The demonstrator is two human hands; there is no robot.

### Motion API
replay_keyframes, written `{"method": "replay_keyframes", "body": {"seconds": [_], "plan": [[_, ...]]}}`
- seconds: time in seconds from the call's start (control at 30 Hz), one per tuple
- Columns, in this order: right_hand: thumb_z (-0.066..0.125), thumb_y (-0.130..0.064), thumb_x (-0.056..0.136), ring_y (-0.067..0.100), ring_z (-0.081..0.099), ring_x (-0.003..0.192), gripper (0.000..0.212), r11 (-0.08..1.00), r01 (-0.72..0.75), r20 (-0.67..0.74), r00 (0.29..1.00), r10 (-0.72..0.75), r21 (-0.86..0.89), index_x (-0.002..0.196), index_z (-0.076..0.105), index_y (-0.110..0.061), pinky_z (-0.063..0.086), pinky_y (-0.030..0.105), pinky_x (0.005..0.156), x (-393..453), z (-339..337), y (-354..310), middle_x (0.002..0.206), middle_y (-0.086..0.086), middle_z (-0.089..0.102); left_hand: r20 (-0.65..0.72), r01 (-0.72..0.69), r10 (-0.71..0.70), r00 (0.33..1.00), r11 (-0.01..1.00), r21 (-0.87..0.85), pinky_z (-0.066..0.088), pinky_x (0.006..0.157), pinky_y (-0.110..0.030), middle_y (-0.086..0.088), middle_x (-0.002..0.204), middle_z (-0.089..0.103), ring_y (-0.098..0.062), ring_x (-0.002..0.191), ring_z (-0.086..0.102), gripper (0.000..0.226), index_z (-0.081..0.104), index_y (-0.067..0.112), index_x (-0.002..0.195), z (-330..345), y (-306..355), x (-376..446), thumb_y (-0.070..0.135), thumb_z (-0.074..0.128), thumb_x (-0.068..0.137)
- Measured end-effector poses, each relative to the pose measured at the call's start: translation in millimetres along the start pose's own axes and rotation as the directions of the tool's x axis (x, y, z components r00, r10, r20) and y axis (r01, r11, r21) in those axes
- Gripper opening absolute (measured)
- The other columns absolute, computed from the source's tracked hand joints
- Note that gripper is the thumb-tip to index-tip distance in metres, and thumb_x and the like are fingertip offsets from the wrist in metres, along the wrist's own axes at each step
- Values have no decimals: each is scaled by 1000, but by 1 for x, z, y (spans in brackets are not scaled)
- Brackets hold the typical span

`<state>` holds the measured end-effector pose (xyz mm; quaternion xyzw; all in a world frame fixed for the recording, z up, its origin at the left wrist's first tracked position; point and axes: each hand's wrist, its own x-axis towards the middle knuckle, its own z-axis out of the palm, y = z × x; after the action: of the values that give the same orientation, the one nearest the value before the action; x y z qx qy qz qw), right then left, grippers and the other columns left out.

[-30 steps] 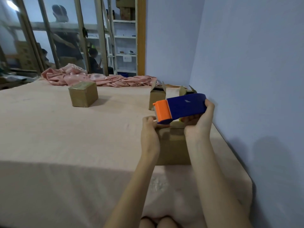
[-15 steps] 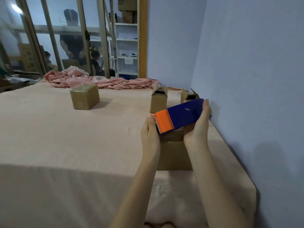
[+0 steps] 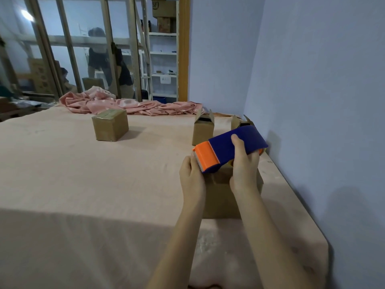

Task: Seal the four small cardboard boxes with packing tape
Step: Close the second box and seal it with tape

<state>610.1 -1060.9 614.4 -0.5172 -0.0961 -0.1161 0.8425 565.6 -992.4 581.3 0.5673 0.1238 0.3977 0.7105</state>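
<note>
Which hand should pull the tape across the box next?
The right hand. It already grips the blue and orange tape dispenser sitting over the near brown cardboard box. The left hand rests on that box's left side, likely steadying it.

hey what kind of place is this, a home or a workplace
Probably a small packing or stockroom workplace: cardboard boxes on a cloth-covered table, a tape dispenser in the right hand, storage shelves with cartons beyond the glass.

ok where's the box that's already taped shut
The taped box sits alone on the table's far left, just before the crumpled pink cloth, well left of the two open boxes.
</note>
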Motion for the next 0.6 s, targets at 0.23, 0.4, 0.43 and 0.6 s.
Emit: {"method": "replay_keyframes", "body": {"seconds": [0.23,0.4,0.43,0.6], "plan": [[62,-31,87,8,63,82,35,1000,-16,-45,999,18,26,114,41,-27,46,9,54,1,0,-3,95,-6,63,12,-15,14,1000,991,132,40,55,-15,1,70,57,-2,60,50,27,48,14,72,5,3,0,17,45,98],[62,-31,87,11,63,87,46,998,-17,-76,997,21,53,125,39,-19,47,9,55,0,1,-3,102,0,63,-13,16,-14,1000,988,156,45,62,-22,-1,81,65,-13,75,59,16,56,18,81,4,6,5,19,51,96],[62,-31,87,11,63,87,44,999,-15,-69,997,18,46,124,39,-20,47,9,55,0,0,-3,102,-1,63,-20,13,-10,1000,989,146,46,62,-22,-1,83,66,-13,76,61,14,58,17,83,4,6,4,18,52,96],[62,-31,87,4,65,79,34,1000,5,-62,998,-3,28,114,41,-27,47,10,55,-2,1,-2,97,-5,63,-54,34,-27,998,991,131,48,59,-22,-3,82,66,-13,73,61,13,59,10,88,4,4,5,18,52,96]]}}
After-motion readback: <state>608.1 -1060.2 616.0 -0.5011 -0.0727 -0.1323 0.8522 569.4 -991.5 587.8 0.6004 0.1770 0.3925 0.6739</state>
